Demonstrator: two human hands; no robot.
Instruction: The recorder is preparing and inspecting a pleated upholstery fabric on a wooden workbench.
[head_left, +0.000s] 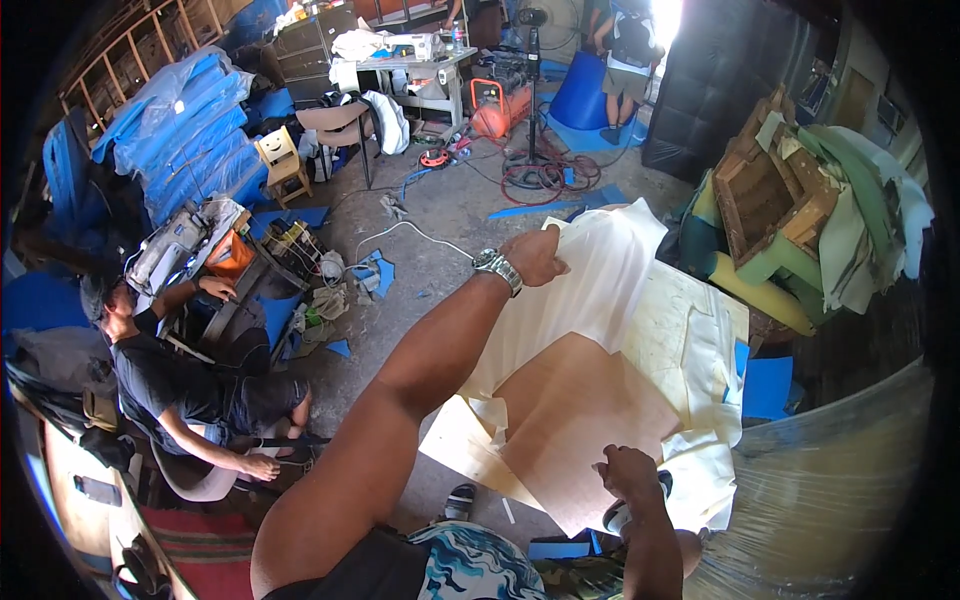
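My left hand [535,257], with a metal watch at the wrist, reaches far forward and is closed on the left edge of a thin white sheet of material [610,260]. The sheet hangs in soft folds, its far end lifted. Under it lies a brown sheet [590,425], partly covered, its lower corner pointing toward me. My right hand [630,474] is curled above the brown sheet's right side; whatever its fingers hold, if anything, is hidden. Crumpled cream material [695,470] lies just right of that hand. Both sheets rest on a pale worktable [725,303].
A person in dark clothes [165,375] sits at left beside a sewing machine [170,250]. Blue wrapped stacks [190,130], an orange compressor [495,112] and coiled red hose [550,182] are farther back. A wooden frame with foam pieces [775,200] stands at right.
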